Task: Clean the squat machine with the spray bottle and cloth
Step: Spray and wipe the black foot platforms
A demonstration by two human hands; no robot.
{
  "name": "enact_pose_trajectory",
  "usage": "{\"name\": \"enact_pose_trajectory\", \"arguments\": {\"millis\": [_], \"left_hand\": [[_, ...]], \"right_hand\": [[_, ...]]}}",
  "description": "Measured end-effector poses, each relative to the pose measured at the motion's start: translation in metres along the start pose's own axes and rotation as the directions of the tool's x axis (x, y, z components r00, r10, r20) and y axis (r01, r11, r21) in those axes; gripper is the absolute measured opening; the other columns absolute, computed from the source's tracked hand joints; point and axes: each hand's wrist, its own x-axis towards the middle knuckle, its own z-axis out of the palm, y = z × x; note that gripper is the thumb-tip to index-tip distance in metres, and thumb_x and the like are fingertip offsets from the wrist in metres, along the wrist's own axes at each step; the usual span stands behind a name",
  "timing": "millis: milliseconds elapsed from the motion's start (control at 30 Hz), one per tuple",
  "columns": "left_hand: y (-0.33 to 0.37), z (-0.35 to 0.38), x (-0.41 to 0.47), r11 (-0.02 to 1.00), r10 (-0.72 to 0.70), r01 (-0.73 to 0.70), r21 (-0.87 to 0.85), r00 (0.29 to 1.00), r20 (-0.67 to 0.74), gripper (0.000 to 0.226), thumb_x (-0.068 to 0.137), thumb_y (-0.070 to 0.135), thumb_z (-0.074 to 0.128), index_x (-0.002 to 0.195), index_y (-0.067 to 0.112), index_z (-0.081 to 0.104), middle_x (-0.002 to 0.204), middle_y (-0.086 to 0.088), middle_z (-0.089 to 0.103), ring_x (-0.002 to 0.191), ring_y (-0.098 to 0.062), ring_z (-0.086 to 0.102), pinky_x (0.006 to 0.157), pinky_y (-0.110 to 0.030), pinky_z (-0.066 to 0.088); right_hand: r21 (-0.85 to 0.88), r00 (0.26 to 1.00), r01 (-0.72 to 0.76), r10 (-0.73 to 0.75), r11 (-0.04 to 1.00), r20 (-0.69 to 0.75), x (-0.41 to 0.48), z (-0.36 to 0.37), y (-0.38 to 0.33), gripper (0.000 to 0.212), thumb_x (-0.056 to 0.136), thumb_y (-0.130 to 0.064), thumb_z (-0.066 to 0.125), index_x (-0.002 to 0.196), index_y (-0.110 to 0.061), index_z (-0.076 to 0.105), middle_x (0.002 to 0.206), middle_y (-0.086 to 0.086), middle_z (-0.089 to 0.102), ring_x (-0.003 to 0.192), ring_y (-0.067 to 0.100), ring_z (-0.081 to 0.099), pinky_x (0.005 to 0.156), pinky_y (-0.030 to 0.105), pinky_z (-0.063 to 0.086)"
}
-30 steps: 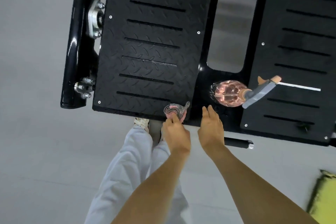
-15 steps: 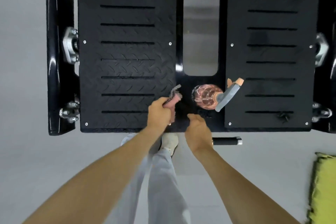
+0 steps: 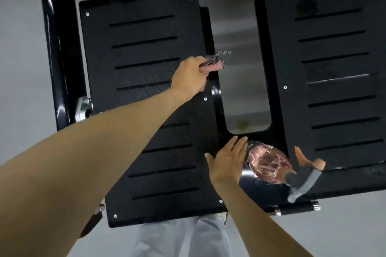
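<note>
The squat machine's two black tread-pattern footplates fill the view, the left plate (image 3: 146, 73) and the right plate (image 3: 334, 81) with a gap between them. My left hand (image 3: 189, 75) grips a pink and checkered cloth (image 3: 215, 61) at the left plate's inner edge, well up the plate. A pink spray bottle (image 3: 269, 162) with a grey trigger head lies on its side on the black bar joining the plates. My right hand (image 3: 228, 159) hovers flat, fingers straight, just left of the bottle and holds nothing.
The black frame tube (image 3: 56, 52) runs along the left side with a silver bearing bracket (image 3: 84, 108). A short black handle with chrome ends (image 3: 296, 209) sticks out below the right plate. Grey floor lies all around; my light trousers (image 3: 181, 236) show below.
My left hand has carried the cloth up along the left plate's inner edge. My right hand has moved closer to the bottle. The camera has moved nearer the plates.
</note>
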Motion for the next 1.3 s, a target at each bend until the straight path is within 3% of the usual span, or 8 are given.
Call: {"name": "enact_pose_trajectory", "arguments": {"millis": [233, 400, 500, 600, 700, 900, 1133, 1300], "left_hand": [[0.015, -0.019, 0.072, 0.948, 0.138, -0.101, 0.302, 0.985, -0.104, 0.043, 0.092, 0.003, 0.048, 0.132, 0.017, 0.056, 0.117, -0.012, 0.056, 0.109, -0.027, 0.054, 0.088, -0.043, 0.05], [0.018, -0.025, 0.094, 0.923, 0.193, -0.135, 0.36, 0.973, -0.13, 0.043, 0.095, 0.005, 0.047, 0.135, 0.019, 0.052, 0.121, -0.01, 0.053, 0.116, -0.024, 0.048, 0.089, -0.034, 0.046], [0.028, -0.03, 0.113, 0.863, 0.31, -0.202, 0.463, 0.936, -0.169, 0.055, 0.088, -0.009, 0.044, 0.137, 0.015, 0.049, 0.122, -0.01, 0.05, 0.115, -0.025, 0.043, 0.084, -0.034, 0.046], [0.036, -0.032, 0.138, 0.708, 0.335, -0.276, 0.65, 0.942, 0.035, 0.059, 0.084, -0.013, 0.048, 0.139, 0.008, 0.044, 0.14, -0.008, 0.04, 0.122, -0.03, 0.036, 0.089, -0.038, 0.046], [0.038, -0.029, 0.148, 0.544, 0.18, -0.262, 0.797, 0.964, 0.194, 0.064, 0.092, 0.002, 0.052, 0.149, 0.005, 0.023, 0.156, -0.01, 0.015, 0.136, -0.037, 0.02, 0.101, -0.041, 0.039], [0.048, -0.025, 0.134, 0.524, 0.108, -0.202, 0.828, 0.979, 0.17, 0.063, 0.099, 0.014, 0.045, 0.149, -0.004, 0.011, 0.156, -0.017, 0.013, 0.133, -0.037, 0.023, 0.097, -0.04, 0.037], [0.018, -0.013, 0.067, 0.473, 0.23, -0.382, 0.794, 0.924, 0.307, 0.062, 0.091, -0.001, 0.041, 0.149, 0.002, 0.018, 0.155, -0.014, 0.02, 0.123, -0.034, 0.032, 0.088, -0.038, 0.04], [-0.015, 0.019, 0.017, 0.444, 0.25, -0.477, 0.759, 0.879, 0.407, 0.063, 0.091, 0.004, 0.044, 0.148, 0.002, 0.017, 0.156, -0.012, 0.015, 0.13, -0.034, 0.03, 0.098, -0.04, 0.042]], "right_hand": [[-0.124, 0.995, -0.097, 0.095, 0.988, -0.02, 0.003, 0.007, -0.016, 0.105, 0.092, -0.053, 0.047, 0.142, 0.009, -0.022, 0.15, 0.031, -0.023, 0.144, 0.04, -0.013, 0.121, 0.042, 0.004], [-0.17, 0.992, -0.129, 0.129, 0.977, -0.007, 0.005, 0.006, -0.021, 0.109, 0.091, -0.053, 0.048, 0.136, 0.01, -0.028, 0.15, 0.032, -0.021, 0.144, 0.041, -0.011, 0.12, 0.043, 0.007], [-0.187, 0.99, -0.139, 0.141, 0.972, -0.002, 0.008, 0.004, -0.024, 0.109, 0.091, -0.053, 0.049, 0.13, 0.01, -0.031, 0.15, 0.034, -0.021, 0.144, 0.042, -0.01, 0.12, 0.043, 0.008], [-0.223, 0.988, -0.143, 0.15, 0.964, 0.017, 0.008, 0.003, -0.027, 0.11, 0.091, -0.053, 0.049, 0.129, 0.012, -0.032, 0.149, 0.035, -0.021, 0.144, 0.043, -0.009, 0.12, 0.043, 0.01], [-0.235, 0.988, -0.146, 0.153, 0.961, 0.011, 0.01, 0.003, -0.027, 0.11, 0.091, -0.053, 0.049, 0.131, 0.012, -0.03, 0.149, 0.035, -0.021, 0.143, 0.044, -0.009, 0.12, 0.043, 0.011], [-0.23, 0.989, -0.145, 0.15, 0.962, 0.002, 0.01, 0.004, -0.026, 0.108, 0.091, -0.053, 0.05, 0.141, 0.011, -0.021, 0.15, 0.033, -0.019, 0.144, 0.043, -0.008, 0.12, 0.043, 0.009], [-0.158, 0.994, -0.097, 0.087, 0.983, -0.067, 0.006, 0.01, -0.016, 0.107, 0.09, -0.058, 0.047, 0.144, 0.006, -0.02, 0.153, 0.028, -0.02, 0.145, 0.037, -0.01, 0.12, 0.041, 0.008], [-0.053, 0.997, 0.013, -0.017, 0.999, -0.074, 0.002, 0.008, 0.004, 0.091, 0.095, -0.056, 0.035, 0.148, -0.001, -0.015, 0.155, 0.019, -0.023, 0.146, 0.029, -0.013, 0.12, 0.036, 0.001]]}}
